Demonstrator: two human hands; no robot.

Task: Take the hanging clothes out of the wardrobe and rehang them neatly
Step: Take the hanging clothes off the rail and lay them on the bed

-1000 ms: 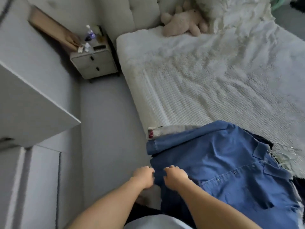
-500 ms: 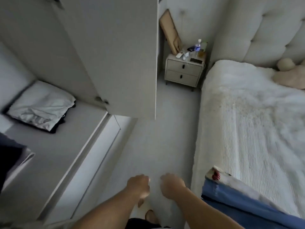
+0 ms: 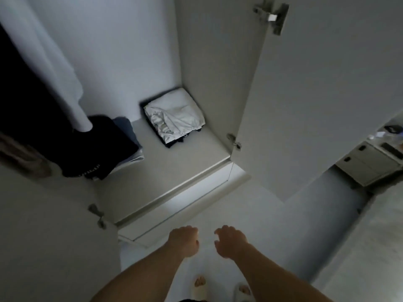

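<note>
Facing the open wardrobe (image 3: 139, 51), you look down into it with both arms stretched out ahead of you. At the left edge of the wardrobe, dark hanging clothes (image 3: 24, 101) drop toward its floor, with a white hanging garment (image 3: 50, 68) just beside them on the right, its hem reaching down to a folded dark pile (image 3: 106, 147) that sits on the wardrobe floor (image 3: 174, 171) near the left side. Further right, in the back right corner of that floor, a folded white cloth (image 3: 174, 118) lies on top of something dark, well apart from the dark pile. The open right door (image 3: 316, 94) stands at the wardrobe's right edge, its hinges visible at top and bottom. Below, in front of the wardrobe's front edge, your left hand (image 3: 184, 240) hangs with its fingers curled into a fist and nothing in it. Your right hand (image 3: 231, 240), just beside it and apart from it, has fingers loosely bent and spread, also holding nothing. Neither hand touches the clothes. Beneath them your feet show in pale slippers (image 3: 200, 286). At the far right a nightstand (image 3: 368, 164) stands beyond the door.
</note>
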